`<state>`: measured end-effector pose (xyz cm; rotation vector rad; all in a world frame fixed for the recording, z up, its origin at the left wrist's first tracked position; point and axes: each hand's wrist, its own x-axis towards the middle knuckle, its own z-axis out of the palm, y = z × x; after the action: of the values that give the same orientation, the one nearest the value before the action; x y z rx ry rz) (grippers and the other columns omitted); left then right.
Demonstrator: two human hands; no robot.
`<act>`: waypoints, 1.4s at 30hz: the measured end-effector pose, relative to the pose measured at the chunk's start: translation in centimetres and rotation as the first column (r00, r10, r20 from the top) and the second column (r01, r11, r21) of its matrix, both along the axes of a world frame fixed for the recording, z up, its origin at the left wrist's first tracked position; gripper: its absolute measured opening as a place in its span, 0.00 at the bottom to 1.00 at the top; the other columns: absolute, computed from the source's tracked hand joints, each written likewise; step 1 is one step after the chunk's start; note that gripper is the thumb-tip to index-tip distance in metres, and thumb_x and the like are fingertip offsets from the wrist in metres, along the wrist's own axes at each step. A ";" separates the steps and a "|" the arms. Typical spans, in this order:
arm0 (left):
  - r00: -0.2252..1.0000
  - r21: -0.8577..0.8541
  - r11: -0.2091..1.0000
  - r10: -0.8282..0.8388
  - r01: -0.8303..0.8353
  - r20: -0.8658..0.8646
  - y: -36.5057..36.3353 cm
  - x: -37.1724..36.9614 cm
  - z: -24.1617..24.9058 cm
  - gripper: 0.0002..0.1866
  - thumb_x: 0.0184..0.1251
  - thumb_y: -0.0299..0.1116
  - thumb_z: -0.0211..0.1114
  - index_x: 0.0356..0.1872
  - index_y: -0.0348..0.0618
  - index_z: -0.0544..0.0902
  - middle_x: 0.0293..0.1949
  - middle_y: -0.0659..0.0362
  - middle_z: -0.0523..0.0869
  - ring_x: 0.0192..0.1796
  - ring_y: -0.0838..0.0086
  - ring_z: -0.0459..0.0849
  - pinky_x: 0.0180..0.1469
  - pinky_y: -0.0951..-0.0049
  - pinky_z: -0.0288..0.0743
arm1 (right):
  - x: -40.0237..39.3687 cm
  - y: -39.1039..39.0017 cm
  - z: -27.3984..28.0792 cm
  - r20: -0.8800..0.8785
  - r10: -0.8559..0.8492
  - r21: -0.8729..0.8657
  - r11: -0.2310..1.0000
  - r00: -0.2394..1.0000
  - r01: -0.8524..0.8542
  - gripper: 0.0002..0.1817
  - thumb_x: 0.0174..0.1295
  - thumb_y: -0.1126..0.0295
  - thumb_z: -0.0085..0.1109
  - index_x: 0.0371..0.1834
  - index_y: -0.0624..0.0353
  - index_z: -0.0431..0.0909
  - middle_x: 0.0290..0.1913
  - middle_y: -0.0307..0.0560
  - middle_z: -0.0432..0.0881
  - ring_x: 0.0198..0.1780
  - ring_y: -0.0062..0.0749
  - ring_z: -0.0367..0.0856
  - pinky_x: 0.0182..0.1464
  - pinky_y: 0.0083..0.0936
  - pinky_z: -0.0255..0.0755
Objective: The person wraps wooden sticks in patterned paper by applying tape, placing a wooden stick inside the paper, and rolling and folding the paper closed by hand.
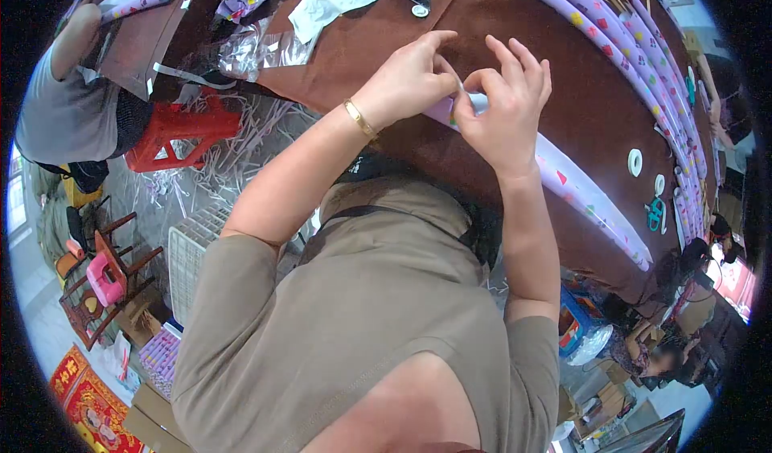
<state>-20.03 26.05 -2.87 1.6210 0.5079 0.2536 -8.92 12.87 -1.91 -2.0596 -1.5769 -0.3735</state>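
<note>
A long roll of purple patterned wrapping paper (575,183) lies slantwise on the brown-covered table, right in front of my body. Over its near-left end, my left hand (412,79) and my right hand (505,111) meet at the fingertips. The left thumb and index finger are closed in a pinch. My right thumb and index finger are pinched too, with the other fingers raised. Something thin and pale may be between them, but it is too small to name. Part of the roll is hidden behind my right hand and forearm.
More patterned rolls (635,59) line the table's right side. Tape rolls (635,162) and teal-handled scissors (655,214) lie nearby. A white cloth (330,6) and clear plastic (261,51) are at the back. Left are a red stool (181,131), paper strips and another person (68,103).
</note>
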 end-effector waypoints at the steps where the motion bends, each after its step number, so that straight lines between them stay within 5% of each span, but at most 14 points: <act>1: 1.000 -0.001 1.000 -0.001 0.001 0.000 0.0 0.0 -0.1 0.35 0.57 0.28 0.62 0.68 0.25 0.65 0.36 0.50 0.89 0.41 0.70 0.88 0.48 0.71 0.80 | 0.0 0.0 0.0 -0.004 -0.005 -0.006 1.000 1.000 0.005 0.04 0.47 0.68 0.67 0.25 0.51 0.80 0.62 0.46 0.78 0.69 0.47 0.66 0.71 0.60 0.51; 8: 1.000 0.043 0.999 0.000 -0.001 0.016 0.1 -0.1 -0.4 0.35 0.61 0.26 0.61 0.70 0.30 0.63 0.38 0.53 0.89 0.40 0.75 0.86 0.46 0.75 0.79 | 0.7 -0.1 -0.4 -0.040 -0.015 0.029 0.999 0.999 0.016 0.02 0.49 0.71 0.64 0.26 0.53 0.82 0.60 0.46 0.81 0.68 0.46 0.68 0.72 0.53 0.52; 13: 0.998 -0.049 0.998 -0.033 0.035 0.044 0.5 -0.7 0.0 0.32 0.68 0.26 0.61 0.73 0.34 0.62 0.43 0.55 0.89 0.43 0.79 0.84 0.46 0.78 0.78 | 1.5 -0.2 -0.4 -0.150 -0.111 0.231 0.962 0.982 0.144 0.01 0.53 0.75 0.61 0.28 0.57 0.80 0.52 0.48 0.85 0.59 0.45 0.78 0.63 0.38 0.68; 17: 0.992 -0.104 0.994 -0.023 0.036 0.125 2.0 -1.5 -0.1 0.29 0.72 0.28 0.59 0.72 0.33 0.64 0.48 0.52 0.88 0.47 0.76 0.85 0.50 0.76 0.79 | 1.8 -0.3 -0.5 -0.290 -0.144 0.194 0.959 0.946 0.206 0.01 0.54 0.76 0.59 0.29 0.61 0.79 0.47 0.48 0.87 0.50 0.42 0.84 0.54 0.35 0.75; 23: 0.998 0.147 0.988 0.054 -0.057 0.023 3.3 -1.7 -0.1 0.24 0.68 0.26 0.61 0.65 0.34 0.73 0.42 0.50 0.90 0.45 0.70 0.89 0.52 0.73 0.80 | 2.0 -0.2 -0.5 -0.293 -0.111 0.203 0.963 0.950 0.175 0.02 0.54 0.77 0.59 0.29 0.61 0.79 0.46 0.48 0.87 0.48 0.40 0.84 0.53 0.34 0.75; 25: 0.996 0.393 0.917 0.043 -0.072 0.082 3.2 -1.3 -0.5 0.24 0.64 0.28 0.64 0.62 0.36 0.77 0.38 0.52 0.91 0.44 0.66 0.90 0.52 0.71 0.80 | 1.9 -0.2 -0.4 -0.293 -0.114 0.198 0.964 0.949 0.177 0.02 0.54 0.77 0.59 0.29 0.61 0.79 0.45 0.48 0.88 0.47 0.40 0.84 0.52 0.34 0.75; 29: 0.999 0.344 0.938 0.044 -0.050 0.027 3.0 -1.1 -0.1 0.25 0.61 0.29 0.65 0.61 0.37 0.78 0.39 0.53 0.91 0.45 0.65 0.89 0.51 0.70 0.80 | 1.8 -0.3 -0.4 -0.294 -0.120 0.193 0.964 0.948 0.182 0.01 0.53 0.77 0.59 0.29 0.62 0.80 0.43 0.47 0.88 0.45 0.39 0.83 0.52 0.34 0.75; 31: 1.000 0.328 0.945 -0.011 0.009 0.004 3.2 -0.9 -0.2 0.27 0.66 0.22 0.63 0.67 0.37 0.73 0.40 0.52 0.91 0.44 0.76 0.88 0.49 0.75 0.81 | 1.8 -0.3 -0.4 -0.298 -0.119 0.193 0.964 0.947 0.182 0.01 0.53 0.77 0.59 0.29 0.62 0.80 0.43 0.47 0.88 0.45 0.39 0.83 0.52 0.34 0.75; 41: 1.000 0.327 0.945 -0.023 0.024 -0.007 3.1 -1.0 -0.1 0.27 0.64 0.24 0.66 0.66 0.36 0.74 0.40 0.53 0.91 0.43 0.76 0.88 0.48 0.75 0.81 | 1.8 -0.2 -0.2 -0.301 -0.105 0.188 0.968 0.948 0.167 0.02 0.53 0.77 0.60 0.29 0.62 0.80 0.42 0.47 0.88 0.46 0.40 0.83 0.53 0.35 0.75; 42: 0.999 0.336 0.941 0.028 -0.035 0.027 3.1 -0.9 -0.4 0.27 0.61 0.27 0.67 0.64 0.37 0.76 0.39 0.52 0.91 0.43 0.70 0.89 0.49 0.72 0.81 | 1.8 -0.2 -0.3 -0.301 -0.106 0.188 0.968 0.948 0.168 0.02 0.53 0.77 0.60 0.29 0.62 0.80 0.42 0.47 0.88 0.46 0.40 0.83 0.53 0.35 0.75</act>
<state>-20.93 29.19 -3.26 1.9419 0.4922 0.3993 -7.08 12.71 -2.23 -1.9613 -1.1724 -0.2624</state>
